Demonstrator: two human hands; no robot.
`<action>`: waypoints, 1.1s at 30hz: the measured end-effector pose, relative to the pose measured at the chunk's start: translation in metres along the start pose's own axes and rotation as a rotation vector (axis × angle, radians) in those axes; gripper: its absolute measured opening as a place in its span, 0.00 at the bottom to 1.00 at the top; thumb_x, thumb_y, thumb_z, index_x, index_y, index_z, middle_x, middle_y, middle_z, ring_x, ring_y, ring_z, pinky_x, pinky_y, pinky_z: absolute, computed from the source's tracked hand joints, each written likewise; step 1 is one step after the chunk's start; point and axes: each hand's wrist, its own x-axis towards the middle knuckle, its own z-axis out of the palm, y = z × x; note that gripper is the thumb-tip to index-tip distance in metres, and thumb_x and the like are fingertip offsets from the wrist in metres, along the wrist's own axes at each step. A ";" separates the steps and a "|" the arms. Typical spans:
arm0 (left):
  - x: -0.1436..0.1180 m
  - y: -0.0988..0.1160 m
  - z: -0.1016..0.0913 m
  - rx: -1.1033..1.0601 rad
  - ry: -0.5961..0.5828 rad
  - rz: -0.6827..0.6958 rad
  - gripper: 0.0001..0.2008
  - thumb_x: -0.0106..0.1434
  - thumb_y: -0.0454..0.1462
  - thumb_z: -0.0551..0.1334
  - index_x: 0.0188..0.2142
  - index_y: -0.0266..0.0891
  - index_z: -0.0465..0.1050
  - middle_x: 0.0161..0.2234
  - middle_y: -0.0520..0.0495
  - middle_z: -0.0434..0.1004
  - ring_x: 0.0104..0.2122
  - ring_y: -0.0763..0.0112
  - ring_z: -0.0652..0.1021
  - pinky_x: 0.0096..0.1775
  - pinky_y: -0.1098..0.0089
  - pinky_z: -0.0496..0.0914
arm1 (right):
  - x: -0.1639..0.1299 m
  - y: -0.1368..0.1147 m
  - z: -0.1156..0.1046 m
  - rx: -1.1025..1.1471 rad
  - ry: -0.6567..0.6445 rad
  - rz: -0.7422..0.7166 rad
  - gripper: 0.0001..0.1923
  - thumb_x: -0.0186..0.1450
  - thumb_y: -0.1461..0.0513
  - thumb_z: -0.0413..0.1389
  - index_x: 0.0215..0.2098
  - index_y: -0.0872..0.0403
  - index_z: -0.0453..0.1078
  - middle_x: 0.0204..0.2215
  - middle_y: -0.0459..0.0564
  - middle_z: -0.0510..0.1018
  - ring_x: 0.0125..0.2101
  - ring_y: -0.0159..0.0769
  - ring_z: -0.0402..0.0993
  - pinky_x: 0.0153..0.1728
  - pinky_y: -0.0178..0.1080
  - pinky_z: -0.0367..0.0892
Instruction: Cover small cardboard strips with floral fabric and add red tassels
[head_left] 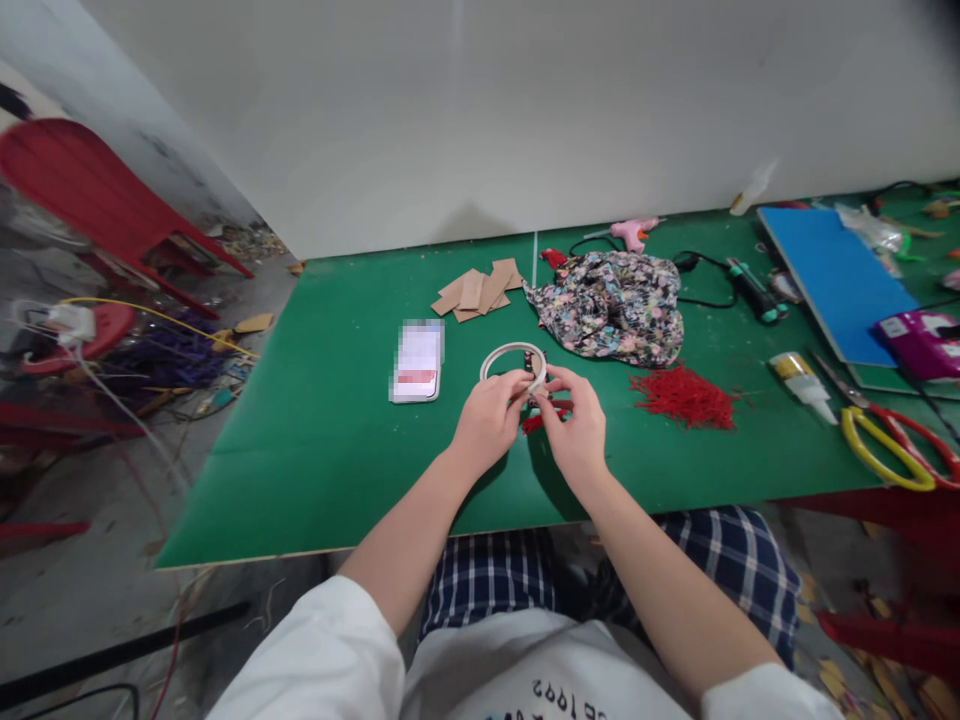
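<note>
My left hand (491, 415) is closed on a thin white ring (499, 352), which looks like a roll of tape, at its near edge. My right hand (576, 420) is closed too, its fingertips pinching at the ring's right side against those of the left. What exactly lies between the fingertips is partly hidden. Just behind and under the fingers shows a small dark patterned piece (531, 362). Red strands (534, 422) stick out below the fingers, between the two hands. Both hands are just over the green table (322, 440).
A phone (417, 362) lies left of the hands, cardboard pieces (480, 292) behind. Floral cloth (611, 305), red strands in a pile (686, 397), a glue bottle (802, 385) and scissors (889, 440) lie rightward. A pink glue gun (634, 234) lies near the wall.
</note>
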 end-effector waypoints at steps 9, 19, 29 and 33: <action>-0.001 0.000 0.002 0.056 0.010 0.021 0.11 0.63 0.34 0.54 0.46 0.39 0.62 0.38 0.46 0.77 0.37 0.68 0.76 0.40 0.67 0.68 | 0.001 -0.003 -0.001 -0.111 -0.004 -0.051 0.14 0.63 0.61 0.50 0.47 0.49 0.66 0.32 0.50 0.70 0.35 0.37 0.68 0.37 0.43 0.70; -0.001 0.001 0.001 0.058 -0.001 -0.007 0.11 0.63 0.34 0.54 0.46 0.39 0.63 0.39 0.46 0.77 0.38 0.68 0.76 0.41 0.67 0.68 | 0.003 0.002 0.000 -0.133 0.008 -0.028 0.13 0.62 0.59 0.52 0.44 0.49 0.70 0.36 0.50 0.69 0.36 0.35 0.69 0.39 0.42 0.69; 0.000 0.000 0.001 0.064 0.021 0.048 0.11 0.63 0.33 0.54 0.45 0.38 0.65 0.38 0.47 0.77 0.36 0.70 0.75 0.40 0.68 0.69 | 0.003 -0.001 -0.003 -0.153 0.006 -0.114 0.05 0.61 0.62 0.52 0.33 0.51 0.70 0.35 0.51 0.73 0.37 0.36 0.70 0.37 0.40 0.69; 0.001 0.000 0.002 0.056 0.070 0.040 0.08 0.62 0.34 0.55 0.41 0.38 0.67 0.35 0.48 0.77 0.33 0.71 0.75 0.38 0.70 0.69 | 0.003 -0.002 -0.002 -0.123 -0.036 -0.076 0.06 0.61 0.61 0.51 0.32 0.51 0.69 0.30 0.49 0.75 0.31 0.33 0.71 0.32 0.38 0.70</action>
